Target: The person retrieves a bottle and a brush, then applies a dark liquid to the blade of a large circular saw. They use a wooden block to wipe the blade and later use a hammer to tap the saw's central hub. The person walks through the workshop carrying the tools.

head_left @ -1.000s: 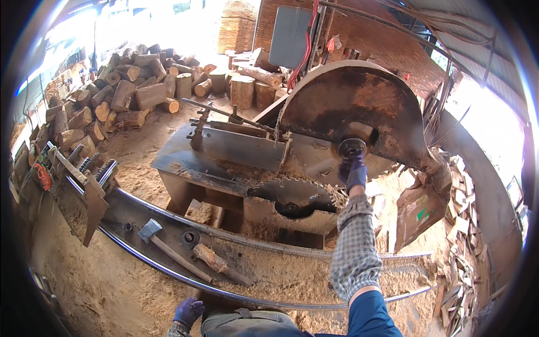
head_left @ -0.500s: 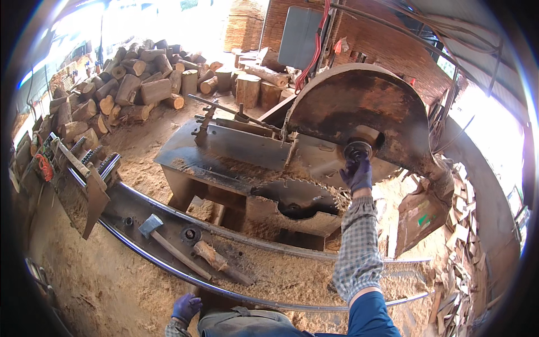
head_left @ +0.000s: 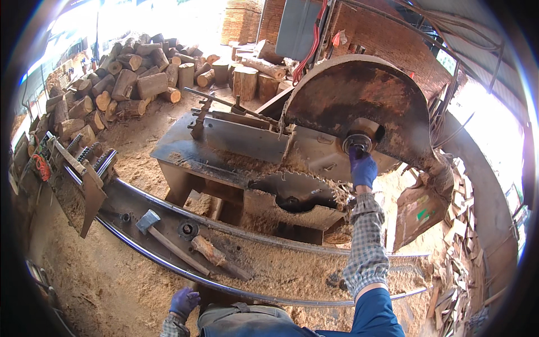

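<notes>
There goes the right hand [head_left: 364,170], swinging from six o'clock below the saw hub [head_left: 359,139] toward five! The sleeved forearm [head_left: 366,236] follows toward three o'clock, baring more of a dark patch [head_left: 337,280] in the sawdust [head_left: 286,258]; at twelve, the grey box [head_left: 296,31] loses its top edge from view.

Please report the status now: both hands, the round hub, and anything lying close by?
Right gloved hand at the round hub, grip unclear. Left gloved hand low, by the near rail. Grey-headed tool lying just beyond that rail.

Purple-gloved hands [head_left: 364,169], sleeve [head_left: 366,238] seemingly grey-checked
</notes>
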The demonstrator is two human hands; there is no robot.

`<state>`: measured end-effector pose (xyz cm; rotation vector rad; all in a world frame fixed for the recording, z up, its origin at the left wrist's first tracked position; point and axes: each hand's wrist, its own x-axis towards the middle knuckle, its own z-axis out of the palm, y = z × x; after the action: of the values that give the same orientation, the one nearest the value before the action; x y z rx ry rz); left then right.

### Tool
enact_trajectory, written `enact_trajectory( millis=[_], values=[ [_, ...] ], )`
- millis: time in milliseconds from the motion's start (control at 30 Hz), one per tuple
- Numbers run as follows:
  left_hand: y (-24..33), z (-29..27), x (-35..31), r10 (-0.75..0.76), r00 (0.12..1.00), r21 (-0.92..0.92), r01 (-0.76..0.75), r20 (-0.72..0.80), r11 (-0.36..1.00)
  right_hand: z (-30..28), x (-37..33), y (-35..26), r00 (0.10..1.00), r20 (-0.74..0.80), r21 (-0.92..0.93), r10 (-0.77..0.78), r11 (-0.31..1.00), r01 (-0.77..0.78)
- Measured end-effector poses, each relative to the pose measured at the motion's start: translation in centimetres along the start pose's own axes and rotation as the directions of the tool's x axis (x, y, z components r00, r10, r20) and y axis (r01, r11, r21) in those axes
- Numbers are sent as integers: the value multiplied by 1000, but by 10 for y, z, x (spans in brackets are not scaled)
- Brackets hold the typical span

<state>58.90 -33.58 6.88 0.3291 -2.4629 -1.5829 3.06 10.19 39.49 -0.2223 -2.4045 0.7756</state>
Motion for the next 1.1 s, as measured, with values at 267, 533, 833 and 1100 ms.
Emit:
enact_trajectory(
  millis=[267, 533, 833, 1100],
  values=[
    [16, 3, 5, 134, 989, 318, -148, 67, 937, 21, -2, 7, 698, 713, 665, -75, -247, -705],
    [-3, 3, 10, -625, 750, -923, 365, 217, 118, 22, -44, 30, 854, 506, 796, 122, 315, -516],
    [-27, -9, 119, -477, 862, -448, 364, -169, 816, 88, -303, 39, 59, 998, 13, 29, 790, -613],
    [-39, -24, 246, -171, 871, 324, 345, -461, 881, 146, -454, 9, 60, 951, 235, -305, 832, 503]
  ],
)
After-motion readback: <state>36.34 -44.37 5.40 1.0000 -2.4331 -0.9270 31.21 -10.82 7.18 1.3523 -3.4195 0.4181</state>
